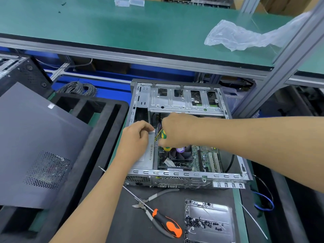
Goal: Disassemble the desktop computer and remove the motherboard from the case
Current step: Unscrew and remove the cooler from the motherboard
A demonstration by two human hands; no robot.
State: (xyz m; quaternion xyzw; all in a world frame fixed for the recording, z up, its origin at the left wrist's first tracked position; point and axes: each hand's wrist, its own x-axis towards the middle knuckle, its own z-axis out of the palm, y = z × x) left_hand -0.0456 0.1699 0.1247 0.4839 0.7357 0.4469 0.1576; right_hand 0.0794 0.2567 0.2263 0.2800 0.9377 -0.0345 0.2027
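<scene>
Two hands work inside the open case (185, 174) on the table: the left hand (135, 137), grip curled on the power supply (149, 155), the right hand (175, 130), grip closed around a green-yellow screwdriver (164, 134). Beside them, still in the case, sits the motherboard (205, 160).

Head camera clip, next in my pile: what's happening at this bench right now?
A person is working inside an open desktop computer case lying on the bench. The right hand grips a green-and-yellow screwdriver by the cables, while the left hand holds the edge of the power supply. The motherboard with its CPU fan sits in the case, not yet removed. The side panel lies to the left; an orange-handled screwdriver, pliers and a tray of screws sit in front.
</scene>
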